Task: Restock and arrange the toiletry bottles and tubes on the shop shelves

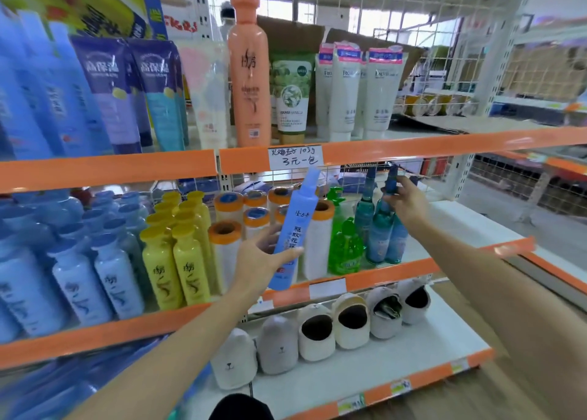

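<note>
The left hand (260, 257) holds a light blue spray bottle (297, 229) near its lower part, thumb on the front and fingers curled behind it. The bottle is tilted, its top leaning to the upper right, and it is in the air in front of the middle shelf (381, 273), at the centre of the frame. The right hand (406, 202) pinches the dark blue cap of a teal spray bottle (392, 181) which is in the group of teal bottles (378, 229), right of centre; I cannot tell if this bottle stands on the shelf or is lifted.

Around them the middle shelf is already well filled: green bottles (344, 248), white rolls with orange caps (228, 245), yellow bottles (176, 261) and pale blue bottles (95, 276) toward the left. The upper shelf carries an orange bottle (249, 70) and white tubes (359, 86).

I judge the work is far along here. What remains, it seems, is to put the light blue bottle in a place, and the right part of the middle shelf is bare.
</note>
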